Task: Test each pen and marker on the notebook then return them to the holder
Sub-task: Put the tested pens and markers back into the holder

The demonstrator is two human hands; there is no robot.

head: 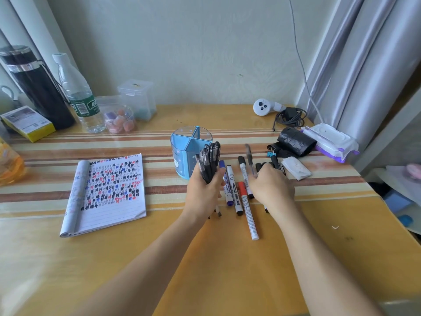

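Note:
My left hand (204, 190) is shut on a bundle of black pens (208, 161), held upright just in front of the blue divided pen holder (190, 142). My right hand (271, 187) pinches one black pen (250, 159), blurred and raised off the table. Between the two hands lie several markers (237, 195), with blue, black and red caps. More black pens (262, 166) lie partly hidden behind my right hand. The open notebook (107, 195) lies to the left, its page filled with black, red and blue test marks.
Along the back left stand a black flask (34, 87), a water bottle (79, 94), a yellow box (27, 123) and plastic containers (136, 99). At the right lie a black roll (296, 140), binder clips (272, 150), a wipes pack (330, 140), a white controller (264, 107) and a cable.

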